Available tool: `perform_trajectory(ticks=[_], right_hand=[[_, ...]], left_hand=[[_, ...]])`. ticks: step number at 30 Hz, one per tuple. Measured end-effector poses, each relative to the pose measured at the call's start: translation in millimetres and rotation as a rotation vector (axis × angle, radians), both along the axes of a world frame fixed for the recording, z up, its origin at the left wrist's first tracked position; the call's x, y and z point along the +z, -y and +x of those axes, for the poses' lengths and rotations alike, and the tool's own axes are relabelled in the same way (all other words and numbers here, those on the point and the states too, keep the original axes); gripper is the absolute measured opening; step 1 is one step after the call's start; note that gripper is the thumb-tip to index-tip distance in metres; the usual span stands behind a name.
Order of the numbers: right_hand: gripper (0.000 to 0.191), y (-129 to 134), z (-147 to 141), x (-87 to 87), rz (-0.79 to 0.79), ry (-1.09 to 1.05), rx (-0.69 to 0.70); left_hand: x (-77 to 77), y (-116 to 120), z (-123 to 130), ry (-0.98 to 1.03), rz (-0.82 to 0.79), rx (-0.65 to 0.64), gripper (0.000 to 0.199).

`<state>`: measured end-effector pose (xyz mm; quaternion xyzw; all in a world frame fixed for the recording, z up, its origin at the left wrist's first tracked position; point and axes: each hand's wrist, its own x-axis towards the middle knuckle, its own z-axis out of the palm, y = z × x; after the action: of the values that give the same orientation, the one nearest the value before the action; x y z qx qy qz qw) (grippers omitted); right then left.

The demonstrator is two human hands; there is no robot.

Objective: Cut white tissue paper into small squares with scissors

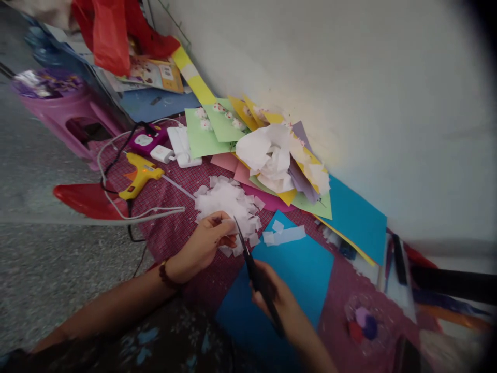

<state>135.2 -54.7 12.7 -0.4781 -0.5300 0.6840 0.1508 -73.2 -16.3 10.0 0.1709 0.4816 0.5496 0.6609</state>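
Note:
My right hand (272, 292) is closed round the black handles of a pair of scissors (252, 264), whose blades point up and left, close to my left fingertips. My left hand (217, 233) is pinched in front of a heap of small white paper pieces (223, 199); what it holds is too small to make out. On a blue sheet (298, 264) to the right lie a white paper strip (289, 235) and a few cut squares. Behind the heap stands a large white paper flower (267, 155) among coloured cards.
A yellow glue gun (142, 176), cables and a purple power socket (149, 139) are at the left. Green cards (205, 140) lean near the wall. A clear dish with coloured balls (363, 324) sits at the lower right. A pink stool (70, 114) stands at the upper left.

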Motion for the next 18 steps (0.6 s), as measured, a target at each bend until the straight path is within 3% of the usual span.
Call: perform_trajectory(ticks=[10, 18], right_hand=[[0.06, 0.7, -4.7, -5.9, 0.005, -0.108, -0.061], [0.053, 3.8, -8.6, -9.1, -0.082, -0.043, -0.103]], left_hand=[[-1.0, -2.4, 5.5, -0.016, 0.036, 0.006, 0.026], [1.6, -2.9, 7.3, -0.012, 0.038, 0.007, 0.028]])
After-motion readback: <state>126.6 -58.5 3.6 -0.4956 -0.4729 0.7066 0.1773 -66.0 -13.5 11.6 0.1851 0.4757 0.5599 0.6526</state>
